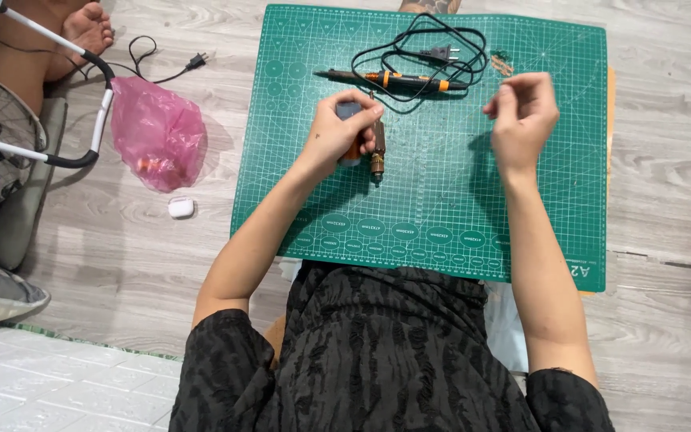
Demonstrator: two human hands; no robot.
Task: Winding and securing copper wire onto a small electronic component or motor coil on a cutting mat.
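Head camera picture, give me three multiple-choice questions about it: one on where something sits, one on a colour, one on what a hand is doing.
1. Where does the soldering iron lie?
A. on the green cutting mat
B. on the plastic bag
C. in the right hand

2. What colour is the plastic bag?
A. blue
B. pink
C. black

3. What is the left hand doing?
A. lying flat and empty
B. gripping small tools upright on the mat
C. holding the plug

Answers: 1 A, the iron rests at the mat's far side beside its coiled cord. 2 B, the bag on the floor is pink. 3 B, its fingers wrap the small tools, while the right hand hovers apart.
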